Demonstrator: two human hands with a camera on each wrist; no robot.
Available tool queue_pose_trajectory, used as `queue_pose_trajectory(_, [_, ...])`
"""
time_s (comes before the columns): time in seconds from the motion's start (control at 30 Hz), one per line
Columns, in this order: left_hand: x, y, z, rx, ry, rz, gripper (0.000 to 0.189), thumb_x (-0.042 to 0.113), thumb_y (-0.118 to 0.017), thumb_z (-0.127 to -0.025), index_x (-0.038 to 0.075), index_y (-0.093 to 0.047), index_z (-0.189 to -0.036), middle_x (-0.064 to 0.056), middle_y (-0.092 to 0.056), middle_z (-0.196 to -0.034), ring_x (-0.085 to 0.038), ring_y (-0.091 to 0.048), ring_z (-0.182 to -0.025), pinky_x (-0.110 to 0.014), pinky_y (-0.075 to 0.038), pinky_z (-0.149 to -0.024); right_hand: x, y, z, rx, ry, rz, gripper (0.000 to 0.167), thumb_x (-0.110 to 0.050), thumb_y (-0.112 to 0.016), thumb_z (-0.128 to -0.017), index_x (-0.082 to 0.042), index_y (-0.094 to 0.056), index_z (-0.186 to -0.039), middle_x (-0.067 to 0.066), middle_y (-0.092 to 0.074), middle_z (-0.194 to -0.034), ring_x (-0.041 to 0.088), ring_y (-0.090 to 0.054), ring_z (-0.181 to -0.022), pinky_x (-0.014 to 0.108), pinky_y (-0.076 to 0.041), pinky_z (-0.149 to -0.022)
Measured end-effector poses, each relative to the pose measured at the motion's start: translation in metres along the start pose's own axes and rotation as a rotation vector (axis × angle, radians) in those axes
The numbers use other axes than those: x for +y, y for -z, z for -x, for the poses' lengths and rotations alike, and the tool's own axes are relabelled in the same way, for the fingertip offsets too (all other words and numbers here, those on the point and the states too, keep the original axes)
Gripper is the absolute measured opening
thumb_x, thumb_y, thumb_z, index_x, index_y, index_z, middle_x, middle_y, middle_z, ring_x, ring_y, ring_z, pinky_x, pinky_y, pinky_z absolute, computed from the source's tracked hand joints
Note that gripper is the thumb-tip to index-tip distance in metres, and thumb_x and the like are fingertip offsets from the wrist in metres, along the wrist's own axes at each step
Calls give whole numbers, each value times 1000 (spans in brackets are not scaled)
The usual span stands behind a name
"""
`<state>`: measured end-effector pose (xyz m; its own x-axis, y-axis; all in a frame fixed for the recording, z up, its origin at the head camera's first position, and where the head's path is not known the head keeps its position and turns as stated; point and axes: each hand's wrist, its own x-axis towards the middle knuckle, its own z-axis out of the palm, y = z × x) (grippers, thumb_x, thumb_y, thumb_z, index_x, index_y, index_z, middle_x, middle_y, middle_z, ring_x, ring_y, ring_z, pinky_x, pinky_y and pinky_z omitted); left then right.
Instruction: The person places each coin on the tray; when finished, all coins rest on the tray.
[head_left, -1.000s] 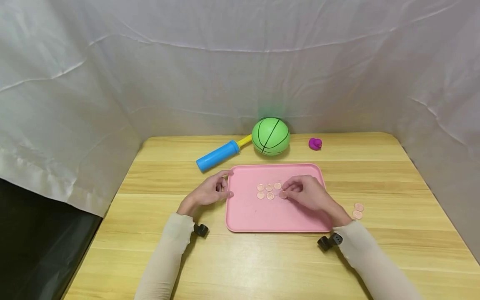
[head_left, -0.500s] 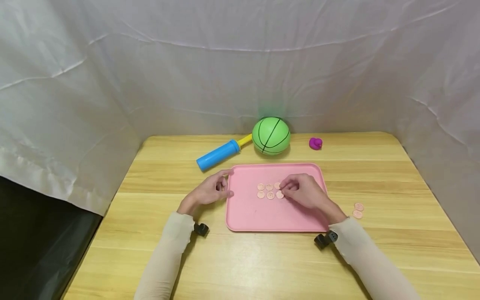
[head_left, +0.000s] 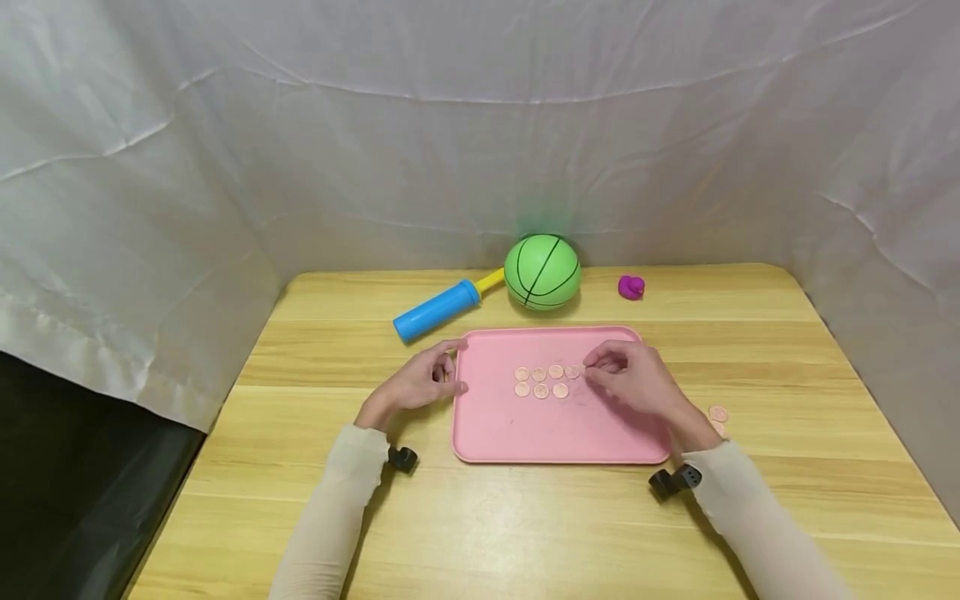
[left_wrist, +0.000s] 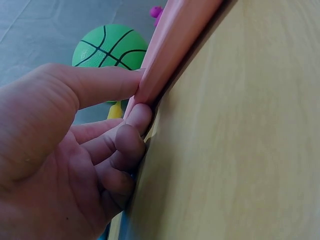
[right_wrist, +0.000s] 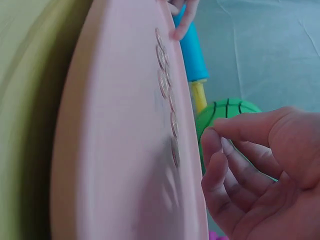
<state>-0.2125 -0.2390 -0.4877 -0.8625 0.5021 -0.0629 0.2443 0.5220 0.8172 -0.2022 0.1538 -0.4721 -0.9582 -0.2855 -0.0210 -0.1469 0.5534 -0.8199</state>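
The right hand (head_left: 633, 383) hovers over the pink tray (head_left: 555, 437), fingers loosely curled and holding nothing, with the coins (head_left: 547, 381) lying in two short rows at its nine o'clock (the nearest just off its fingertips). The left hand (head_left: 420, 383) pinches the tray's left rim, farther from the coins, whose rows run three-to-nine.

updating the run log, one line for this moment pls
left hand: grips tray edge | right hand: above tray, empty | coins: seven in two rows
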Motion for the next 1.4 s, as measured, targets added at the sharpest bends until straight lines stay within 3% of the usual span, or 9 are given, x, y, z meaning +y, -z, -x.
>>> queue_pose_trajectory(0.43, [1, -1, 0, 2, 6, -1, 77, 8, -79, -98, -4, -41, -164, -8, -62, -95, -17, -53, -84, -24, -43, -77, 22, 41, 19, 57, -64, 42, 22, -12, -78, -100, -1, -76, -119, 20, -78, -107, 22, -69, -86, 29, -61, -64])
queue_pose_trajectory(0.7, [0, -1, 1, 2, 20, -12, 77, 8, -79, -98, -2, -41, -164, -6, -61, -95, -17, -53, -84, -23, -43, -78, 39, 62, 31, 139, -30, 136, 14, -13, -78, -101, -3, -77, -111, 17, -79, -100, 11, -68, -78, 28, -59, -59])
queue_pose_trajectory(1.0, [-2, -1, -1, 3, 10, -11, 77, 8, -79, -99, -1, -42, -165, -7, -62, -95, -18, -54, -85, -23, -44, -79, 55, 82, 46, 183, -25, 204, 16, -18, -78, -102, -5, -78, -111, 15, -81, -101, 0, -66, -80, 21, -55, -67])
queue_pose_trajectory(1.2, [-3, -3, 0, -4, 20, -4, 76, 10, -79, -99, 0, -42, -164, -7, -62, -95, -18, -54, -85, -24, -44, -78, 69, 95, 62, 156, 1, 215, 15, -19, -75, -105, -6, -78, -114, 15, -81, -103, 1, -66, -81, 24, -55, -64])
queue_pose_trajectory(1.4, [-2, -2, 0, 5, 18, -2, 76, 9, -79, -99, 0, -42, -165, -7, -62, -95, -18, -54, -85, -24, -44, -79, 82, 105, 73, 98, 76, 210, 18, -5, -68, -106, -6, -79, -120, 17, -81, -111, 3, -68, -86, 23, -56, -64])
